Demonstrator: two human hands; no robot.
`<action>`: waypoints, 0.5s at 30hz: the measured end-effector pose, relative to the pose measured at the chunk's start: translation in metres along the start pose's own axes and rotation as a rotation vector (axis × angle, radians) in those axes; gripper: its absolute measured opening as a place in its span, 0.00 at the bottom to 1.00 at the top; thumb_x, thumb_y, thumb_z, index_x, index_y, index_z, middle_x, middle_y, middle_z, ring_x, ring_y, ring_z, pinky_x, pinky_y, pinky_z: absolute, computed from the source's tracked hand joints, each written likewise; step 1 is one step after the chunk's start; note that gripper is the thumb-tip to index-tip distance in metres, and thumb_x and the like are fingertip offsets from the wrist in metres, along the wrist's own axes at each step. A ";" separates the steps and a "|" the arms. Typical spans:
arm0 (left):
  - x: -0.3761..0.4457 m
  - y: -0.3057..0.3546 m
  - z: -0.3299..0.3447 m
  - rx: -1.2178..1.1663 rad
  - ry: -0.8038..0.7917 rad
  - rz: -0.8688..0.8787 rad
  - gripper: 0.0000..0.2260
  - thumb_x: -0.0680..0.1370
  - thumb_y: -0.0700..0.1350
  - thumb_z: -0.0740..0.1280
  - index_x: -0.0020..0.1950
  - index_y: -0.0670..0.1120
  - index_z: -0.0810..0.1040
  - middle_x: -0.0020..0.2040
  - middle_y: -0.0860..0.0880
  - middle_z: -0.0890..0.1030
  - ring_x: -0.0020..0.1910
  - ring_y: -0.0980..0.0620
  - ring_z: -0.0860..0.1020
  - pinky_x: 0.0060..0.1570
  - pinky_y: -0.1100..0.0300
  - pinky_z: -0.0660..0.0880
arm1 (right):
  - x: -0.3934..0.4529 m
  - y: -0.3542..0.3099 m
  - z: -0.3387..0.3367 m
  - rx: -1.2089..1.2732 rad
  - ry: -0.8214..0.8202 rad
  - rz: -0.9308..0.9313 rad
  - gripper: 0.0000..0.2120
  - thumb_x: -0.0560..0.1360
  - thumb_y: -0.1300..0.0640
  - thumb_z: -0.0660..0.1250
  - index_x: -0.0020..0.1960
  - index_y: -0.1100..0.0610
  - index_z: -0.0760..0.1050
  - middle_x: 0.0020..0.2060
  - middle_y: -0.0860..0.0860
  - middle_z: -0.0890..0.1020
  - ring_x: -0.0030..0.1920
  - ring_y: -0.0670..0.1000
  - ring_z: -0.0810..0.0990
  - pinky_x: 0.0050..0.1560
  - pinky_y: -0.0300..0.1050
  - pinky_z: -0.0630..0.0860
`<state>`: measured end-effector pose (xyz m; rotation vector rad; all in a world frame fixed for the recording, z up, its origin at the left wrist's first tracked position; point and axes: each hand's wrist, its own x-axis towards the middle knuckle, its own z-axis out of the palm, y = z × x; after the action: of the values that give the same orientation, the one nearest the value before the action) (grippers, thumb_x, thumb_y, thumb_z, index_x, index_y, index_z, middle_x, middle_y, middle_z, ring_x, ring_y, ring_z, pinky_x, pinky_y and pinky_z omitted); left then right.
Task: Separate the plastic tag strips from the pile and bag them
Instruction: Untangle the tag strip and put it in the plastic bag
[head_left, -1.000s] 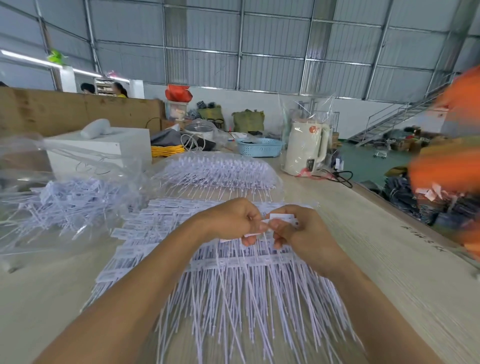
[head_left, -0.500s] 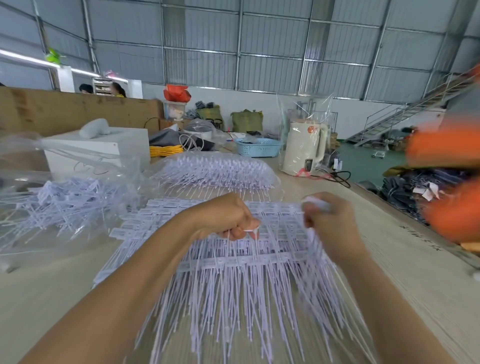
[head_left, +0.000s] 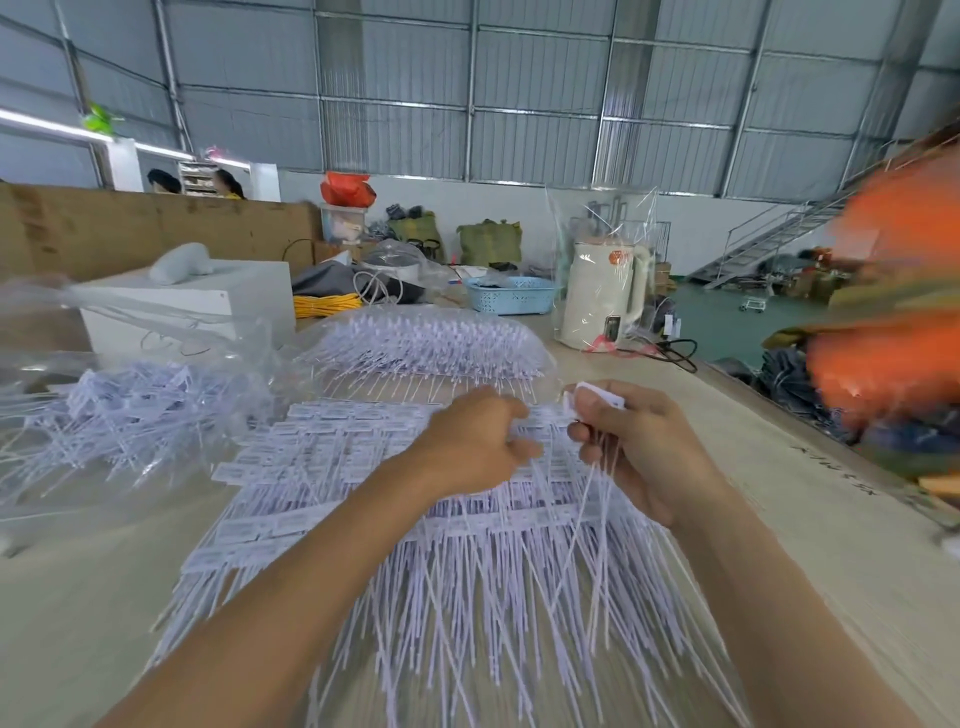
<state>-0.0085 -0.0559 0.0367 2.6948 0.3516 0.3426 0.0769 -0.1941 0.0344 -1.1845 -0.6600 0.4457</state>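
Note:
A wide pile of white plastic tag strips (head_left: 332, 467) lies on the table in front of me, label heads in rows and thin tails fanned toward me. My left hand (head_left: 475, 441) rests on the pile's far middle and pinches a strip's label head. My right hand (head_left: 634, 441) holds a small bunch of separated tags (head_left: 597, 397), their heads above my fingers and their tails hanging down. A clear bag (head_left: 130, 410) holding loose tags lies at the left. A second clear bag (head_left: 431, 348), full of strips, lies beyond the pile.
A white box (head_left: 187, 306) stands at the back left. A cream kettle (head_left: 602, 296) wrapped in clear plastic and a blue basket (head_left: 511, 296) stand at the back. The table's right edge (head_left: 831, 452) runs diagonally; blurred orange shapes (head_left: 893, 338) lie beyond it.
My right hand pulled away from my left hand to the right with torn-off tags, then came back a little with their tails hanging. My left hand stayed on the pile.

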 end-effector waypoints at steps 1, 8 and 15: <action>-0.003 0.007 -0.001 -0.216 -0.032 0.004 0.20 0.78 0.55 0.62 0.65 0.45 0.74 0.58 0.45 0.76 0.58 0.47 0.75 0.59 0.55 0.69 | 0.001 -0.001 0.001 0.025 0.022 0.002 0.05 0.77 0.64 0.63 0.45 0.64 0.76 0.29 0.52 0.75 0.27 0.47 0.73 0.25 0.36 0.71; -0.026 0.041 0.003 -0.911 -0.351 0.007 0.09 0.80 0.42 0.62 0.53 0.37 0.76 0.38 0.47 0.81 0.34 0.51 0.81 0.41 0.58 0.80 | 0.010 -0.017 0.017 0.057 0.188 -0.113 0.06 0.78 0.61 0.63 0.45 0.62 0.76 0.29 0.52 0.77 0.27 0.46 0.76 0.31 0.35 0.76; -0.040 0.024 -0.016 -1.267 0.064 -0.072 0.09 0.80 0.38 0.60 0.42 0.41 0.77 0.30 0.48 0.74 0.25 0.54 0.72 0.30 0.61 0.78 | 0.010 -0.030 0.038 -0.063 0.065 -0.032 0.19 0.74 0.54 0.68 0.63 0.59 0.72 0.55 0.57 0.81 0.48 0.54 0.83 0.50 0.52 0.80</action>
<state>-0.0462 -0.0834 0.0536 1.4303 0.1472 0.4292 0.0580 -0.1708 0.0739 -1.2410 -0.6397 0.3601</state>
